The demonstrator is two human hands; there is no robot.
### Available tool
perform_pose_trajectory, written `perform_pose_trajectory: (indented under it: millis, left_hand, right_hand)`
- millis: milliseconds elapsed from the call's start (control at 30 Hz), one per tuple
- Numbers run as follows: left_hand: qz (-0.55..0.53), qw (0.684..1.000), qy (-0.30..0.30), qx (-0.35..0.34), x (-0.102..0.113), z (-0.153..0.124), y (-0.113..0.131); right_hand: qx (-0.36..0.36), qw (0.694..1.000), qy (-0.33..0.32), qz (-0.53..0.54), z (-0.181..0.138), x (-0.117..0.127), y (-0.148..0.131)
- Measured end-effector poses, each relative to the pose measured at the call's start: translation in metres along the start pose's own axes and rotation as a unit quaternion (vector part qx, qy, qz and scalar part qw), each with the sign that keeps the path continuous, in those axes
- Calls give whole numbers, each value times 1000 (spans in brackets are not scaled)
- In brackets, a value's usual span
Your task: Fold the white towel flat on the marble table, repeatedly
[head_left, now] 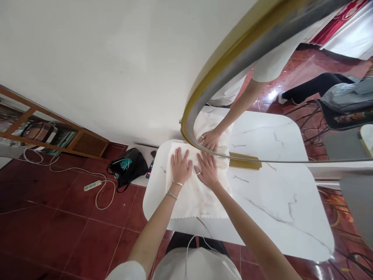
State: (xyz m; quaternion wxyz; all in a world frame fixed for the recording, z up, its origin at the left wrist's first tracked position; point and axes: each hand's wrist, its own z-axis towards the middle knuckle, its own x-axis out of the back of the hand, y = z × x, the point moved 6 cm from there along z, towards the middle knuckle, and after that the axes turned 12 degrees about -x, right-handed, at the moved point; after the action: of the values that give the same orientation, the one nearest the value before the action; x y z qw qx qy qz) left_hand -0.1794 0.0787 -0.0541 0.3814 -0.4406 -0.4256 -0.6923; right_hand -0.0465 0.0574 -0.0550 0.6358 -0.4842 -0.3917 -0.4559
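Left hand [180,168] and right hand [208,171] are laid open, palms down, on one white cloth [199,204], at its eleven and one o'clock. Two bracelets [171,195] and one ring [198,173] are worn. The cloth is spread towards ten o'clock on one white table [271,210]; from it, one gold-framed mirror [194,99] is placed at two o'clock, one black bag [135,163] at nine.

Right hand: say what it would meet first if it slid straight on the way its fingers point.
The right hand would likely meet the mirror first; its lower edge lies just ahead, though whether they already touch is unclear.
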Motion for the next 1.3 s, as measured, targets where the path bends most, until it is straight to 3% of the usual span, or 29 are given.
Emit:
perform_pose_trajectory:
  millis: [133, 333, 467, 633, 733, 833, 1033, 1167, 1300]
  left_hand:
    - [-18, 1000, -9, -19, -4, 29, -19]
    - [-25, 1000, -6, -10, -6, 53, -51]
    - [-21, 1000, 4, 15, 0, 47, -66]
    - [-5, 998, 13, 56, 13, 12, -75]
    - [5, 995, 22, 101, 28, -30, -77]
    - [14, 989, 35, 144, 45, -87, -73]
    - [65, 981, 49, 176, 67, -189, -39]
    - [70, 981, 41, 178, 64, -214, -15]
    - [60, 983, 40, 170, 59, -204, -8]
  right_hand:
    - [-63, 997, -6, -34, 25, -13, -15]
    - [-114, 984, -123, -67, 63, -34, -33]
    - [-77, 985, -145, -53, 77, -39, -41]
    - [0, 996, -85, -4, 68, -40, -54]
    - [65, 996, -54, 37, 45, -41, -75]
    - [117, 988, -68, 73, 7, -41, -100]
    - [196, 966, -146, 84, -119, -8, -123]
    - [232, 951, -199, 44, -185, 12, -110]
    - [251, 944, -214, 30, -188, 15, -97]
